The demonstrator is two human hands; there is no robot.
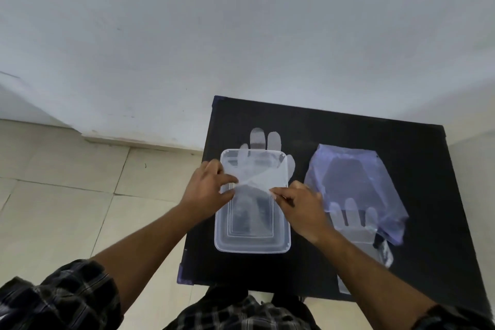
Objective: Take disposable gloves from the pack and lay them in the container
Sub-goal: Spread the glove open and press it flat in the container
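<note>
1. Head view: a clear rectangular plastic container (252, 245) is sitting on a black table (428, 169), with its long side running away from the person.
2. A transparent disposable glove (261, 166) is lying across the far part of the container; its fingers are sticking out past the far rim onto the table, and its thumb is hanging over the right rim.
3. The left hand (207, 190) is pinching the glove's cuff end at the container's left rim, thumb and fingers closed on the film.
4. The right hand (300, 207) is gripping the same cuff end at the right rim, fingers closed on it, so the film is stretching between the two hands above the container's middle.
5. Through the near half of the container only its stepped bottom is showing; whether more gloves are lying beneath is unclear.
6. Just to the right of the container, a bluish plastic pack (356, 185) is lying flat on the table, partly crumpled.
7. Another clear glove (353, 220) is poking out of the pack's near end, fingers pointing back into the pack.
</note>
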